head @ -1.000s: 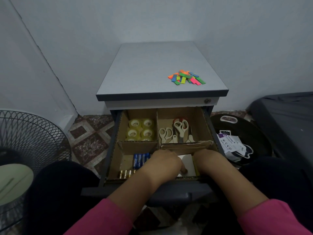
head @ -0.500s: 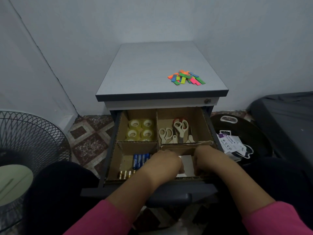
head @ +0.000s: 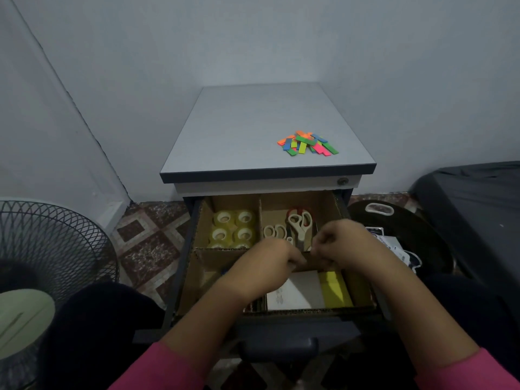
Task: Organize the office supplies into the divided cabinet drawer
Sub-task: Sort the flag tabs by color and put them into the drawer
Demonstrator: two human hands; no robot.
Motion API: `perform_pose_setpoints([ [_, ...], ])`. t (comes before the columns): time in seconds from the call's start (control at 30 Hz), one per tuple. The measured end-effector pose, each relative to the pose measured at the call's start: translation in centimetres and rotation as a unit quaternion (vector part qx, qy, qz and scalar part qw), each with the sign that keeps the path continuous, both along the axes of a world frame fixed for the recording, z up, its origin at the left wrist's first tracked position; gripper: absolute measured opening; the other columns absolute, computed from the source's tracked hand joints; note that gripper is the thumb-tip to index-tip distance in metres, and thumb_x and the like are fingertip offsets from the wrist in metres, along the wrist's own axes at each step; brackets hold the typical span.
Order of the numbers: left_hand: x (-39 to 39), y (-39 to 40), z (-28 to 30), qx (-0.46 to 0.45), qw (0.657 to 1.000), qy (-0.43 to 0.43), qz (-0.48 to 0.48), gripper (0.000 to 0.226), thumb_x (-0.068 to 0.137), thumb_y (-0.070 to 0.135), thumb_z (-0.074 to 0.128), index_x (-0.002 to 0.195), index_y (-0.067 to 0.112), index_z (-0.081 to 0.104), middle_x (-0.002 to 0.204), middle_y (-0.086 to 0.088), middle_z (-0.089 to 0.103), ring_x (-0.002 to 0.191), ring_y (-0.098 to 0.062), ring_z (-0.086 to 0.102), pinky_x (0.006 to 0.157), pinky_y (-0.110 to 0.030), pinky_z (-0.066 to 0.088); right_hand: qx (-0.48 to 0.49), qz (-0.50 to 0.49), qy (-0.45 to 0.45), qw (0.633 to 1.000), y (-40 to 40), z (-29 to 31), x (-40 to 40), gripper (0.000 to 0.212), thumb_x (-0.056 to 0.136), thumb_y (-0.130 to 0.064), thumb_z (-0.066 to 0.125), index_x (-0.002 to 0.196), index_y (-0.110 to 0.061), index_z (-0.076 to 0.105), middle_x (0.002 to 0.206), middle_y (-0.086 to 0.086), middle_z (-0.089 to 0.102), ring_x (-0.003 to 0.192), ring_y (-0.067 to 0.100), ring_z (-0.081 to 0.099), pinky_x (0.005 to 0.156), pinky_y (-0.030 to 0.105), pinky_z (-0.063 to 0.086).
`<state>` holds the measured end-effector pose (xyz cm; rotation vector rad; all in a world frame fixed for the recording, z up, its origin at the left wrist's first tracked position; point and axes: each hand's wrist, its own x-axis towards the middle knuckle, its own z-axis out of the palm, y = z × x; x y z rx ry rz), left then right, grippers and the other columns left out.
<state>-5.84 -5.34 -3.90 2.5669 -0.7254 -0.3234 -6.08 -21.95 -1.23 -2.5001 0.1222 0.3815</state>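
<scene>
cardboard divider (head: 225, 250) runs under both hands; left hand (head: 270, 263) and right hand (head: 342, 243) have curled fingers, whether gripping it i cannot tell; yellow notes (head: 334, 288) lie just below the right hand.

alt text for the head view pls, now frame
Two hands, left and right, meet with curled fingers over the cardboard divider of an open drawer holding tape rolls, scissors and notepads. Colored paper strips lie on the cabinet top.

Drawer (head: 197, 266) open — tape rolls (head: 233, 227) back-left, scissors (head: 300, 223) back-right.
</scene>
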Motion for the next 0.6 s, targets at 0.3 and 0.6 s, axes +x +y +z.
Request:
perform_pose_setpoints([
  [0.3,5.6,-0.4,6.7,-0.246,0.942,-0.106,0.201,0.033,0.094,0.013,0.058,0.126,0.019,0.062,0.128,0.002,0.06,0.116,-0.008,0.053,0.1,-0.024,0.044,0.053,-0.109,-0.302,0.946,-0.9,4.6,6.0,0.019,0.092,-0.019,0.06,0.109,-0.017,0.068,0.103,-0.003,0.061,0.091,0.011,0.056,0.074,0.025,0.045],
  [0.6,14.5,-3.7,7.0,-0.028,0.969,-0.151,0.192,0.055,0.094,0.046,0.05,0.145,0.029,0.038,0.14,-0.008,0.043,0.125,-0.029,0.035,0.098,-0.036,0.035,-0.077,-0.078,-0.174,0.979,-2.5,6.5,14.6,0.047,0.088,-0.03,0.066,0.124,-0.002,0.057,0.119,0.014,0.06,0.108,0.028,0.057,0.085,0.034,0.045],
])
